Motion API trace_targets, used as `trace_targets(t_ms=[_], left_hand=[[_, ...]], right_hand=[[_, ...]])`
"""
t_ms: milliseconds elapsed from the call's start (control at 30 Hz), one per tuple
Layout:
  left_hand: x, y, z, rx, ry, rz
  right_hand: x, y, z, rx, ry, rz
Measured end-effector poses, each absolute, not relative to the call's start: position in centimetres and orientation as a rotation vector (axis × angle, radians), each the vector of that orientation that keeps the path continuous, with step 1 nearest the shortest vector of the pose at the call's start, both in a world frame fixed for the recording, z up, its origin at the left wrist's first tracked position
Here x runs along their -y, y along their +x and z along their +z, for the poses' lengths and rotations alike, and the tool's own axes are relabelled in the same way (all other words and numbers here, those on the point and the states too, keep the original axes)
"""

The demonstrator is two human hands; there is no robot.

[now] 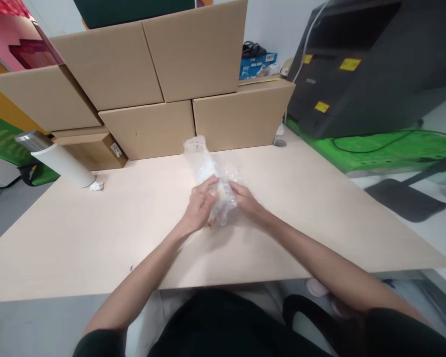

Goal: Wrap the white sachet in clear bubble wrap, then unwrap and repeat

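Observation:
Clear bubble wrap (226, 202) lies around a pale, whitish item on the light wooden table (134, 213), its far end pointing toward the cardboard boxes. My left hand (199, 204) is closed on the wrap's left side, fingers bent over the top. On the right side, my right hand (246, 199) pinches the edge of the wrap between thumb and fingers. What exactly sits inside is blurred by the plastic. A small orange-brown bit shows at the near end of the bundle.
Cardboard boxes (148, 131) line the table's back edge. A white bottle with a metal cap (65, 162) and a crumpled white scrap (96, 186) are at the left. A large black printer (357, 74) stands at the right on a green surface (386, 151).

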State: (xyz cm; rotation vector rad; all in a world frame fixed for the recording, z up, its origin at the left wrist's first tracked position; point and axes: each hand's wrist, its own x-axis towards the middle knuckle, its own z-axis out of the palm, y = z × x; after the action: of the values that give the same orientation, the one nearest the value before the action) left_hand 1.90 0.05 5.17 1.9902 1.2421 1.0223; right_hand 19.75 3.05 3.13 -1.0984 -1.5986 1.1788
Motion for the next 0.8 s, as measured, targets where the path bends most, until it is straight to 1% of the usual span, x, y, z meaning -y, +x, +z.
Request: trace_targets(t_ms=[100, 133, 200, 300, 433, 567, 667, 800], left_hand=[[-1.3, 4.0, 3.7, -1.328, 2.193, 0.786], [-1.5, 4.5, 3.3, -1.361, 2.237, 0.699], [-1.6, 5.5, 2.6, -1.419, 2.318, 0.555], [-1.5, 6.5, 2.0, -1.464, 2.448, 0.45], [-1.5, 6.9, 1.4, -1.477, 2.547, 0.444], [-1.6, 6.8, 1.0, -1.452, 2.556, 0.449], [-1.4, 6.5, 1.0, -1.419, 2.551, 0.461], [-1.1, 4.9, 2.4, -1.351, 2.475, 0.623]], right_hand=[[-3.9, 22.9, 2.1, 1.753, -1.254, 0.695], [-4.1, 23.7, 1.8, 1.796, -1.292, 0.584], [-4.5, 24.9, 1.4, 1.838, -1.35, 0.512], [-5.0, 25.4, 1.4, 1.74, -1.47, 0.673], [-6.6, 24.2, 2.3, 1.535, -1.571, 0.951], [-8.6, 22.2, 3.5, 1.239, -1.505, 1.228], [-9.2, 20.9, 4.4, 1.164, -1.428, 1.397], [-7.9, 20.0, 5.5, 1.101, -1.318, 1.558]])
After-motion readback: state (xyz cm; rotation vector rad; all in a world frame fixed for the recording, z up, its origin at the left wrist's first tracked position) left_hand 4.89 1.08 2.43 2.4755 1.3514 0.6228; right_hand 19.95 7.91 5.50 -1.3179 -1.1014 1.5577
